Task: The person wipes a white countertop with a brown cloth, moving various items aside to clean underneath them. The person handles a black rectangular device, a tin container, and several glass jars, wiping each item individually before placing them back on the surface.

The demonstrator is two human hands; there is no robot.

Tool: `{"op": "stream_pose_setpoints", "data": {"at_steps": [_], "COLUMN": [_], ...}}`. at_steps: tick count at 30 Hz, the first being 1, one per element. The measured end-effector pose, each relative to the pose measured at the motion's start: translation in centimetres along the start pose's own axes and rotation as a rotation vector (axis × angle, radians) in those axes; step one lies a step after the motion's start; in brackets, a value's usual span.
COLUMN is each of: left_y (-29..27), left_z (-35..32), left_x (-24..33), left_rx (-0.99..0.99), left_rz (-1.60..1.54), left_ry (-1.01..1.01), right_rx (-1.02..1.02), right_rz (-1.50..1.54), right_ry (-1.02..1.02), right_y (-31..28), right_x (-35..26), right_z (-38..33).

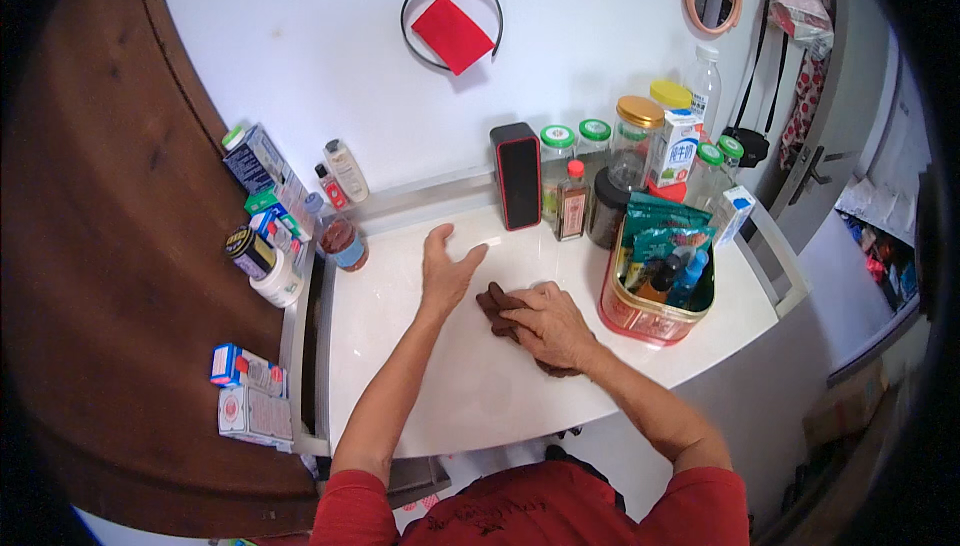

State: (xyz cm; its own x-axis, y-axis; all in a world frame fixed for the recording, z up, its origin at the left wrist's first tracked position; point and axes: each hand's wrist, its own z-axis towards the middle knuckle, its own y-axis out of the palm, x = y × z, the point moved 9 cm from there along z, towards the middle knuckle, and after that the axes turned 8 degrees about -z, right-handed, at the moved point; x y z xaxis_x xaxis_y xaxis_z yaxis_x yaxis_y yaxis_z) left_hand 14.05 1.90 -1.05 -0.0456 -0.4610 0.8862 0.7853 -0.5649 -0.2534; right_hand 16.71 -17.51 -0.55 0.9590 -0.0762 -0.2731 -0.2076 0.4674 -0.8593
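Observation:
My right hand presses a dark brown cloth against the white tabletop. Part of the bunched cloth sticks out past the fingertips, and another bit shows under the palm. To its left, my left hand hovers over the table with thumb and fingers apart and nothing between them. Beyond the hands stands a black speaker with a red edge, upright at the back of the table. A red-and-gold tin holding green packets and small bottles sits right of my right hand.
Several glass jars, a red-capped bottle and milk cartons crowd the back right. A jar of reddish contents stands at the back left. Boxes and tubs line the left ledge. A raised rim runs along the wall.

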Motion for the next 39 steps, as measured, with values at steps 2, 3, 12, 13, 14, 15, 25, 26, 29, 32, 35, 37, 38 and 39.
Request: {"op": "stream_pose_setpoints", "data": {"at_steps": [2, 3, 12, 13, 14, 15, 25, 26, 29, 32, 35, 37, 38, 39], "left_y": [2.7, 3.5, 8.2, 8.2, 8.1, 8.1, 2.6, 1.5, -1.9, -4.7, -6.7, -7.2, -7.0, -6.4], "left_z": [2.2, 3.2, 9.9, 10.7, 11.1, 10.9, 4.6, 3.7, 0.5, -3.2, -6.5, -8.5, -9.4, -10.0], "left_x": [1.1, 2.1, 4.7, 3.5, 2.4, 2.4, 6.6, 6.8, 7.3, 8.8, 8.8, 9.1, 8.7, 8.6], "left_rx": [-0.013, 0.032, 0.028, 0.011, 0.01, 0.004, 0.121, 0.132, 0.196, 0.268, 0.361, 0.408, 0.404, 0.386], "left_rz": [-0.059, -0.058, 0.135, 0.1, 0.074, 0.047, -0.397, -0.399, -0.425, -0.401, -0.451, -0.414, -0.512, -0.621], "left_ry": [0.04, 0.115, 0.238, 0.206, 0.193, 0.175, 0.158, 0.148, 0.097, 0.076, 0.052, 0.044, -0.004, -0.046], "right_rx": [0.062, 0.096, 0.082, 0.09, 0.095, 0.098, 0.141, 0.136, 0.26, 0.454, 0.684, 0.711, 0.742, 0.744], "right_rz": [-0.061, -0.073, -0.12, -0.132, -0.123, -0.11, -0.189, -0.191, -0.097, 0.242, 0.385, 0.372, 0.251, 0.158], "right_ry": [0.053, 0.061, 0.133, 0.134, 0.134, 0.139, 0.18, 0.191, 0.197, 0.282, 0.121, 0.016, -0.064, -0.064], "right_y": [-0.5, -0.7, 0.2, 0.4, 0.2, 0.0, 0.6, 0.7, -0.5, -2.4, -7.1, -7.4, -7.4, -6.7], "right_x": [-0.1, 0.0, 1.4, 1.4, 1.3, 1.3, 1.5, 1.7, 2.2, 3.7, -0.7, -5.3, -8.0, -10.0], "right_z": [0.5, 0.6, 0.8, 0.9, 0.9, 0.8, 0.7, 0.7, 0.5, 0.0, 0.5, 1.2, 1.6, 1.6]}}
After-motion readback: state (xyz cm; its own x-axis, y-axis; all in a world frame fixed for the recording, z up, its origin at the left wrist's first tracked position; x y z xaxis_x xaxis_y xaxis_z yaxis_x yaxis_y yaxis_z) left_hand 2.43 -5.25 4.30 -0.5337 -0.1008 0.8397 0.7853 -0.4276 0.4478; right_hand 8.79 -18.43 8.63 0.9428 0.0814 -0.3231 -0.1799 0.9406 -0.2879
